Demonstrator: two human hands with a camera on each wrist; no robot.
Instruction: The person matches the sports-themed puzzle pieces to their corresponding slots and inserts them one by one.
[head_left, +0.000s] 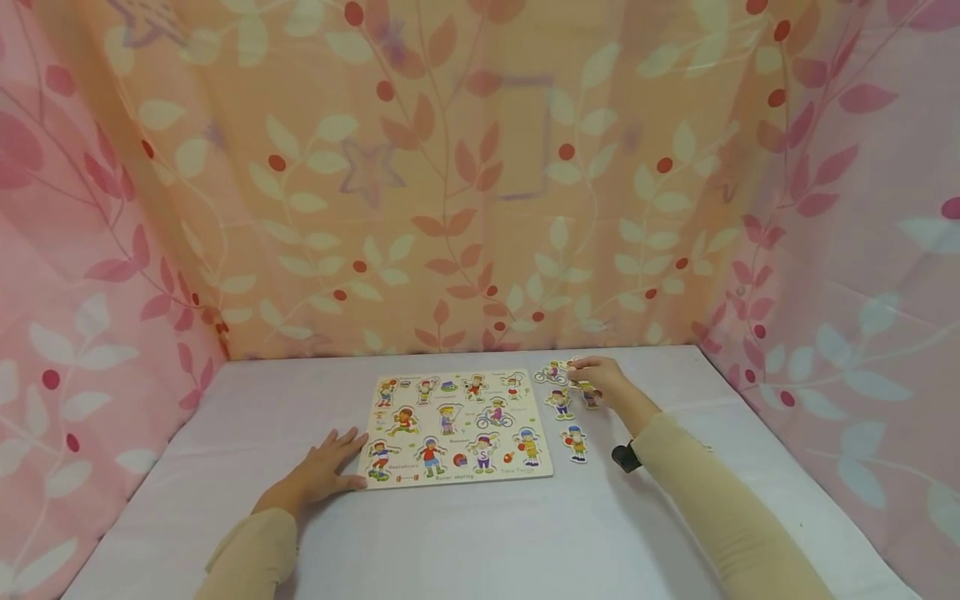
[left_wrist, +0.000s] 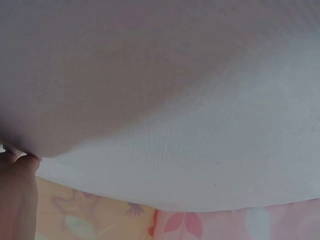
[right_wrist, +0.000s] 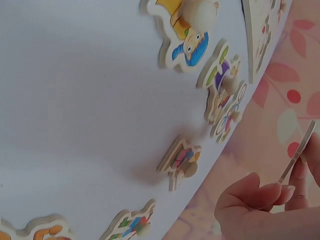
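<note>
A wooden puzzle board point(head_left: 465, 474) with printed sports figures lies flat on the white table. My left hand point(head_left: 326, 467), fingers spread, rests at the board's left edge; in the left wrist view only part of that hand point(left_wrist: 20, 185) shows. To the right of the board, my right hand point(head_left: 606, 379) pinches a thin wooden puzzle piece point(right_wrist: 298, 152), seen edge-on in the right wrist view, so its picture is hidden. Below that hand lie a bicycle piece point(head_left: 551, 376), a purple-clad figure piece point(head_left: 559, 404) and a blue-capped figure piece point(head_left: 576, 444).
More knobbed pieces, such as a pink-and-brown one point(right_wrist: 182, 160) and a green-and-red one point(right_wrist: 132, 224), lie on the white tabletop point(head_left: 450, 542). A black object point(head_left: 626, 457) sits at the right wrist. Leaf-patterned curtains point(head_left: 465, 183) stand behind and at both sides.
</note>
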